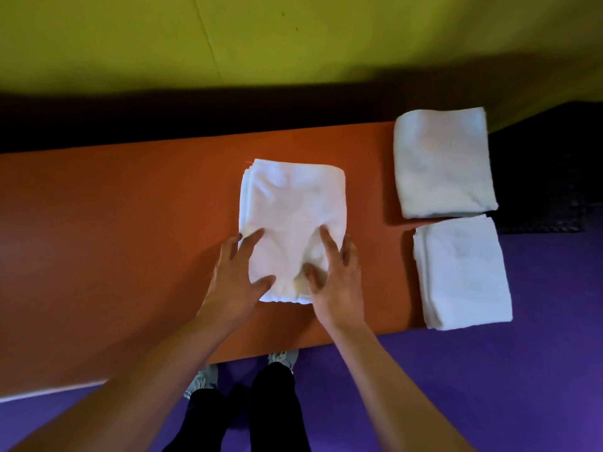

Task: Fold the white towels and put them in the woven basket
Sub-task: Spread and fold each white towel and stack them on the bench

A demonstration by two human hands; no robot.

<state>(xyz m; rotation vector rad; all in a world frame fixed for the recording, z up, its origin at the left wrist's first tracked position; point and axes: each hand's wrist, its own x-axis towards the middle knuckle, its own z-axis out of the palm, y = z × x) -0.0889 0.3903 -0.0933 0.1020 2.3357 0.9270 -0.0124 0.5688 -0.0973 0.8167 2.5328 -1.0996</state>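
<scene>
Orange table (130, 223) as landmark, running left to right under everything; purple floor (489, 386) off its near edge and right end.

Three folded towels, all white: far towel (443, 164) at the table's right end, apparently overhanging the corner; near towel (463, 272) just in front of it, past the right end and seemingly on something unseen; middle towel (293, 216) at the table's centre, near the front edge.

Left hand (235, 275) and right hand (336, 278) apart, fingers spread and fairly straight, pressing flat on the near half of the middle towel, thumbs toward each other; no pinch, nothing clamped.

No basket in view; whereabouts unknown.

Risks, as judgement only: layers at the middle towel's left edge fanning open on lifting, for want of a grip under the stack; far and near towels slipping to the floor if nudged, given the overhang; bulge between the thumbs springing the fold loose once pressure lifts.
</scene>
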